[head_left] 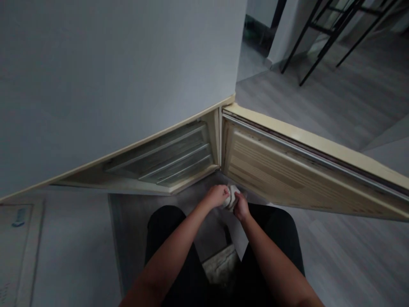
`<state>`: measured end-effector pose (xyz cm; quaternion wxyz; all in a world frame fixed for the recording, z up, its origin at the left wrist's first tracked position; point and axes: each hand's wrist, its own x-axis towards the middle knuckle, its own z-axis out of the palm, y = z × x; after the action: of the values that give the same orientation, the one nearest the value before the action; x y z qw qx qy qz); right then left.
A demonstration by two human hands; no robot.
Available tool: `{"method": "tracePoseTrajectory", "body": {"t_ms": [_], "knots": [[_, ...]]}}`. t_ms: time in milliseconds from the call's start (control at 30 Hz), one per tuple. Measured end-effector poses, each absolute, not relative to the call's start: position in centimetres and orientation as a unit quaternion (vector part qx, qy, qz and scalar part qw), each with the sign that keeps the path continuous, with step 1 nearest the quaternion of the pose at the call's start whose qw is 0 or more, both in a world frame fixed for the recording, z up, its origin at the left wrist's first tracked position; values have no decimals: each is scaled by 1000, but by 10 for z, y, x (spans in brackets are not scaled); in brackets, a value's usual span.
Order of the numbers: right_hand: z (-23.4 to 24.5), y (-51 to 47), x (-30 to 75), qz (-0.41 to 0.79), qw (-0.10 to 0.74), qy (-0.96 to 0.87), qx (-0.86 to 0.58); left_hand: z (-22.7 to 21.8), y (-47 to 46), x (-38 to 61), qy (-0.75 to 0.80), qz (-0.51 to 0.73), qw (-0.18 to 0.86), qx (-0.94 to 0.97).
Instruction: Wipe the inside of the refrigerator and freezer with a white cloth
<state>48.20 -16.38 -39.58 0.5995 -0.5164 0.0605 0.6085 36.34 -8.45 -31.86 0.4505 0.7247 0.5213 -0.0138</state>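
Observation:
A crumpled off-white cloth (232,197) is held between my two hands in front of my knees. My left hand (217,195) is closed on its left side, and my right hand (241,207) grips its right side. Just beyond them stands an open, yellowed fridge-like door (271,164) with a ribbed inner panel, swung out to the right. Left of its hinge is the open compartment (166,155), with pale ribbed walls inside. Neither hand appears to touch the door or the compartment.
A large pale surface (111,76) rises above the compartment. At the far right, a black-legged stool (332,32) stands on the grey wood-look floor (332,102). A pale panel with a blue mark (19,217) lies at the left. A worn flat object (222,264) shows between my knees.

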Motion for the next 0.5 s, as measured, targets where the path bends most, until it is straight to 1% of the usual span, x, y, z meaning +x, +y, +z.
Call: {"method": "tracePoseTrajectory", "body": {"t_ms": [200,333,400,500], "knots": [[-341,-210,527,635,622,81,-451,-299,-113,401,487,-12,483,728],[-325,-259,533,634,637,76,-432,-281,-129,417,413,-44,511,753],[-327,-278,535,591,662,54,-458,-271,-136,428,394,-46,499,770],[-333,-290,549,467,695,48,-545,-255,-142,447,402,-16,455,794]]}}
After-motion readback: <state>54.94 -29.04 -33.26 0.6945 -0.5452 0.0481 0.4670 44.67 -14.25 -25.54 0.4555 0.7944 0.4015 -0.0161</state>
